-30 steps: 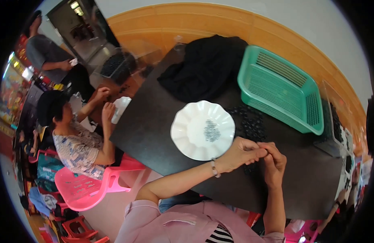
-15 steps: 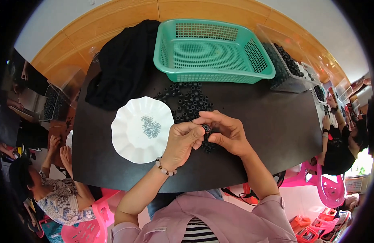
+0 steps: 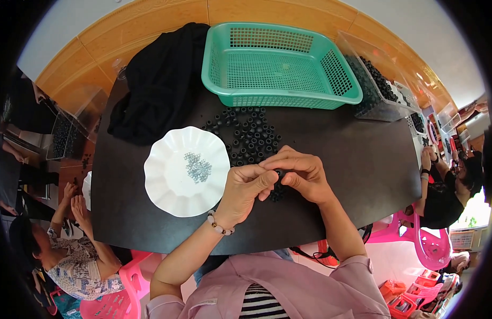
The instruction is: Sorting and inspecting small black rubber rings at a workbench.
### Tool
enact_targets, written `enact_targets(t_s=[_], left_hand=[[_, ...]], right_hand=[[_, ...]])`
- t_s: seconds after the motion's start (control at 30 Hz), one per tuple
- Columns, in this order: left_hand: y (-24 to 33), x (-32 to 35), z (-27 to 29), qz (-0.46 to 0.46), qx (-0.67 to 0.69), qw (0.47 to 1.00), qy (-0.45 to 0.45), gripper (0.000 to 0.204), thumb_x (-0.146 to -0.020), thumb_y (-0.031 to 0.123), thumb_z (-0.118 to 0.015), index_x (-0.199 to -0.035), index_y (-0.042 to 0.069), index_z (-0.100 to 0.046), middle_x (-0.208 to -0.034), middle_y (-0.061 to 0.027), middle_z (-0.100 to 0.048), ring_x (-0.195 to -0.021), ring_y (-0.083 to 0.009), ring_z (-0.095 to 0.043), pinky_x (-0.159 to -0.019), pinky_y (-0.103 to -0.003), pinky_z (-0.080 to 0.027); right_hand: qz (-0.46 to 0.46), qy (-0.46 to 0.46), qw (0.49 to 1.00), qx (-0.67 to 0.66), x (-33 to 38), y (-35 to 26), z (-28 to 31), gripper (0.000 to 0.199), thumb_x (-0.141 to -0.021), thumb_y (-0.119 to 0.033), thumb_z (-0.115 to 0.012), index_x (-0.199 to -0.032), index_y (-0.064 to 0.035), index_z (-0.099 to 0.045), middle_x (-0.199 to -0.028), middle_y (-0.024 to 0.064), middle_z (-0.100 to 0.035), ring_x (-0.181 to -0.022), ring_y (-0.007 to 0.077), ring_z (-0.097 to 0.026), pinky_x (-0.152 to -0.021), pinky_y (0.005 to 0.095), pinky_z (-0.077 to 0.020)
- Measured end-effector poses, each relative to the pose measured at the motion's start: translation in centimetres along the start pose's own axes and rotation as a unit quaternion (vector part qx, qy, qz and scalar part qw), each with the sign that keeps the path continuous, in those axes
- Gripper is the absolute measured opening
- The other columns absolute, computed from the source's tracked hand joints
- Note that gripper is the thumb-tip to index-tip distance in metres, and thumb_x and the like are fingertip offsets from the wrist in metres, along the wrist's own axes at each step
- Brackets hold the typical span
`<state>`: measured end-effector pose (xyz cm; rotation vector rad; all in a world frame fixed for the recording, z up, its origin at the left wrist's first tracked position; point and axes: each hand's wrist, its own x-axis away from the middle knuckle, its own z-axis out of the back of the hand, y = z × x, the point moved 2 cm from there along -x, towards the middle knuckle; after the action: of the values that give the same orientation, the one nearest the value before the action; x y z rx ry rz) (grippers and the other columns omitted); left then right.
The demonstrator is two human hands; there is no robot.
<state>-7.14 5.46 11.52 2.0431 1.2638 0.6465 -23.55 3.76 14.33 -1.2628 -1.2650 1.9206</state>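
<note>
Both my hands meet over the dark table in front of me. A small round black piece [image 3: 280,174], ring-like and partly covered by fingers, sits between them. My left hand [image 3: 247,190], with a bead bracelet on its wrist, pinches at it with thumb and forefinger. My right hand [image 3: 304,175] curls around its other side, thumb and fingers closed on it. Beneath the hands lie a few more black pieces [image 3: 276,194]. Beyond them spreads a loose pile of small black ring-shaped pieces [image 3: 251,135]. To the left, a white wavy-edged plate [image 3: 168,189] bears tiny clear bits [image 3: 197,168].
A green mesh basket [image 3: 288,101] stands at the back, beside a black cloth [image 3: 158,85]. Back right is a clear bin [image 3: 381,109] with black pieces. One person [image 3: 81,266] sits at left, another [image 3: 448,196] at right. Pink chairs [image 3: 435,250] flank the table.
Both hands have shifted slightly right with the black piece. Its round opening faced up between the fingers before; now it is turned and more covered.
</note>
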Motion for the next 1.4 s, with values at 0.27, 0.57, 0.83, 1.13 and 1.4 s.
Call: enact_targets(t_s=[0.27, 0.57, 0.83, 1.13, 1.4], left_hand=[[0.2, 0.0, -0.3, 0.035, -0.031, 0.999, -0.002, 0.015, -0.089, 0.017, -0.068, -0.079, 0.005, -0.066, -0.065, 0.0, -0.057, -0.054, -0.0055, -0.047, -0.049, -0.02, -0.035], [-0.2, -0.1, 0.1, 0.038, 0.029, 0.998, 0.042, 0.013, -0.089, 0.017, -0.066, -0.086, 0.005, -0.068, -0.068, 0.0043, -0.057, -0.057, -0.0019, -0.047, -0.053, -0.018, -0.036], [-0.3, 0.0, -0.5, 0.054, 0.011, 0.998, 0.017, 0.02, -0.091, 0.024, -0.064, -0.081, 0.007, -0.067, -0.067, 0.005, -0.057, -0.057, -0.001, -0.047, -0.052, -0.016, -0.036], [0.5, 0.6, -0.6, -0.03, -0.027, 0.997, 0.058, 0.031, -0.096, 0.027, -0.057, -0.088, 0.0, -0.069, -0.064, 0.0028, -0.054, -0.054, -0.0031, -0.045, -0.049, -0.018, -0.035], [1.4, 0.5, 0.0, -0.126, -0.017, 0.979, 0.159, 0.033, -0.095, 0.026, -0.054, -0.072, 0.003, -0.062, -0.058, 0.0005, -0.05, -0.052, -0.0075, -0.043, -0.048, -0.022, -0.032]], right_hand=[[-0.001, 0.017, 0.998, 0.056, 0.4, 0.0, 0.2, 0.029, -0.086, -0.026, -0.068, -0.104, -0.0035, -0.071, -0.101, 0.0095, -0.071, -0.086, 0.0171, -0.058, -0.08, 0.0312, -0.0417], [-0.059, 0.03, 0.997, 0.039, 0.5, 0.0, -0.3, 0.035, -0.083, -0.023, -0.073, -0.112, -0.0039, -0.066, -0.103, 0.0031, -0.065, -0.087, 0.0126, -0.053, -0.08, 0.0277, -0.0422], [-0.059, 0.045, 0.991, 0.115, 0.9, -0.2, 0.2, 0.026, -0.082, -0.016, -0.074, -0.103, -0.005, -0.064, -0.1, 0.0015, -0.065, -0.087, 0.0103, -0.052, -0.078, 0.0256, -0.0419], [-0.081, 0.173, 0.949, 0.252, -0.7, -4.6, 7.3, 0.023, -0.087, -0.014, -0.068, -0.107, -0.0033, -0.062, -0.096, 0.0037, -0.065, -0.086, 0.0095, -0.062, -0.077, 0.0232, -0.0469], [-0.054, 0.381, 0.794, 0.47, -1.8, -7.2, 25.6, 0.026, -0.087, -0.016, -0.065, -0.108, 0.0003, -0.066, -0.085, 0.007, -0.07, -0.08, 0.0084, -0.064, -0.073, 0.0208, -0.0468]])
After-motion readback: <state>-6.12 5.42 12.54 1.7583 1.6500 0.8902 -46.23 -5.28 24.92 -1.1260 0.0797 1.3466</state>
